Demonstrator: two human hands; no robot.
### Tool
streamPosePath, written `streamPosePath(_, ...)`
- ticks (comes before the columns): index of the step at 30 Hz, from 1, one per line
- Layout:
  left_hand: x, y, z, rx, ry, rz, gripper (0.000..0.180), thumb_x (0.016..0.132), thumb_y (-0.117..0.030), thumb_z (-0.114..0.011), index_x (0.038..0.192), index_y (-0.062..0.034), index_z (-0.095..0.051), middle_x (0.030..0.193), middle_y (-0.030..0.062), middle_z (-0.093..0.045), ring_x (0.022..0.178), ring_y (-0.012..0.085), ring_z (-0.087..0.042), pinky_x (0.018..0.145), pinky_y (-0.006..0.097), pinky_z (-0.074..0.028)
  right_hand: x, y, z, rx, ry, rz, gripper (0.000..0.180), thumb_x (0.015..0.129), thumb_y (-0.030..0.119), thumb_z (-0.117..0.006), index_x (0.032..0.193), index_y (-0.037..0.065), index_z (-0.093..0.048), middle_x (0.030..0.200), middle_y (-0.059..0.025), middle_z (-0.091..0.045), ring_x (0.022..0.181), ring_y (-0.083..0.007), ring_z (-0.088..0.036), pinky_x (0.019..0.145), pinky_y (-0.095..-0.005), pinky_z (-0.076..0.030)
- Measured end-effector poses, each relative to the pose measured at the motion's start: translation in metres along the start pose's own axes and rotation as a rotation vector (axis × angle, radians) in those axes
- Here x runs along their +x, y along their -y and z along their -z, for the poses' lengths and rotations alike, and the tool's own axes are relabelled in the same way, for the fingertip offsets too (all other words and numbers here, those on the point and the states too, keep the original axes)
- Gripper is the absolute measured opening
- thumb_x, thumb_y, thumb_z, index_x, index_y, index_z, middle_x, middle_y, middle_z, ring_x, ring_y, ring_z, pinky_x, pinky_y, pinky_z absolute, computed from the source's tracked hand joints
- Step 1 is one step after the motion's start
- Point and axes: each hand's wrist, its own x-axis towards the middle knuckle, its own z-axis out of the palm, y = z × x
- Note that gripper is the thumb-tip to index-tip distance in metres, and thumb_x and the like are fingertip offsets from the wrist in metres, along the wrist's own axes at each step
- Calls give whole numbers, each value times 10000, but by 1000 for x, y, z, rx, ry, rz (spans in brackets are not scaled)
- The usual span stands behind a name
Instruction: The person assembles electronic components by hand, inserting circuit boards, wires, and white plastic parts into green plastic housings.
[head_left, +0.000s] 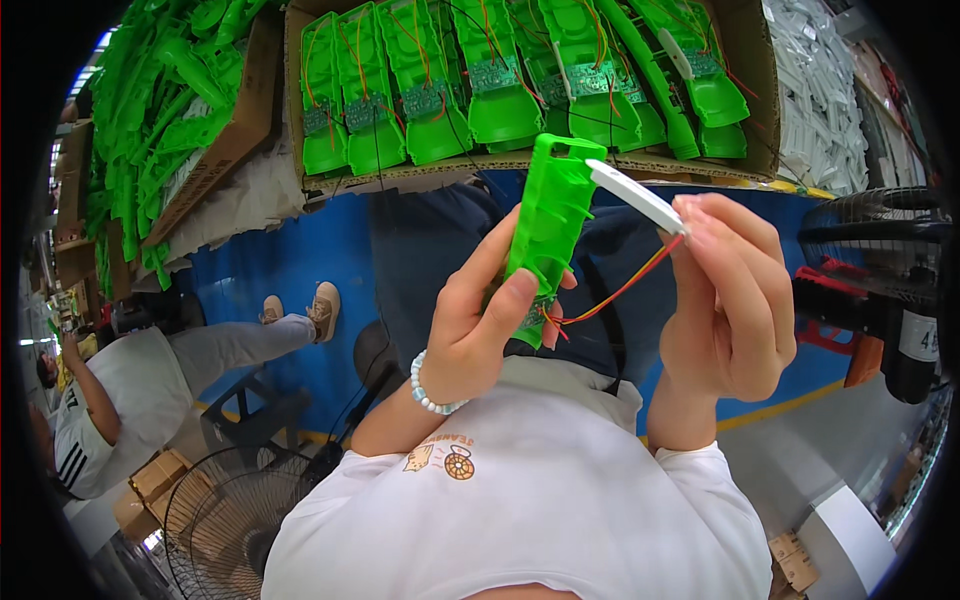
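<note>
My left hand [478, 300] is closed around the lower part of a green plastic housing [550, 215], its thumb across the front. A small green circuit board [535, 316] sits at the housing's lower end, partly hidden by the fingers. Red and yellow wires [625, 288] run from it up to a slim white plastic strip [638, 198]. Between thumb and fingertips my right hand [730, 290] pinches that strip by its lower right end. The strip's other end is at the housing's upper right edge; whether they touch I cannot tell.
Ahead, a cardboard box [450, 166] holds several green housings with boards and wires. Green plastic parts [165, 90] are heaped at far left, white parts [825, 110] at far right. Black fans [235, 515] [870, 235] stand lower left and right. Another person [130, 400] sits at left.
</note>
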Motion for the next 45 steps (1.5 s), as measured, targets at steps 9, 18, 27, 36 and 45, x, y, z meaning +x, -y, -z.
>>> streamPosePath(9, 1, -2, 1, 253, 227, 21, 502, 981, -144, -417, 1421, 64, -294, 1035, 153, -601, 756, 142, -604, 605, 274, -543, -4, -1, -2, -56, 100, -23, 269, 666, -119, -689, 925, -46, -686, 858, -124, -673, 798, -303, -657, 622, -327, -565)
streamPosePath(18, -5, 1, -5, -504, 223, 147, 538, 998, -378, -413, 1315, 54, -364, 948, 241, -580, 590, 299, -627, 457, 326, -501, -8, -5, -6, 322, 134, -470, 363, 733, -69, -665, 1094, -52, -633, 1042, -165, -680, 945, -290, -633, 694, -310, -527)
streamPosePath(27, -14, -6, -12, -169, 234, 73, 569, 1007, -427, -354, 1193, 102, -452, 764, 132, -526, 535, 243, -585, 432, 329, -471, -39, -7, -24, 499, 171, -574, 173, 788, -9, -654, 934, -101, -643, 902, -195, -683, 794, -252, -664, 691, -331, -536)
streamPosePath(36, 0, 13, 9, -107, 78, 60, 513, 1005, -413, -379, 1157, 71, -453, 795, 171, -583, 589, 202, -591, 457, 295, -495, -33, 7, -12, 1235, 357, -1097, 353, 832, -117, -525, 1184, -100, -539, 997, -114, -611, 752, -129, -628, 590, -237, -523)
streamPosePath(45, 6, 33, 6, -74, 42, -93, 435, 991, -414, -419, 1165, -25, -330, 881, 181, -595, 625, 212, -622, 500, 320, -528, -23, 22, -31, 997, 96, -1252, 303, 883, -5, -612, 1168, -81, -543, 952, -105, -642, 724, -99, -610, 482, -202, -494)
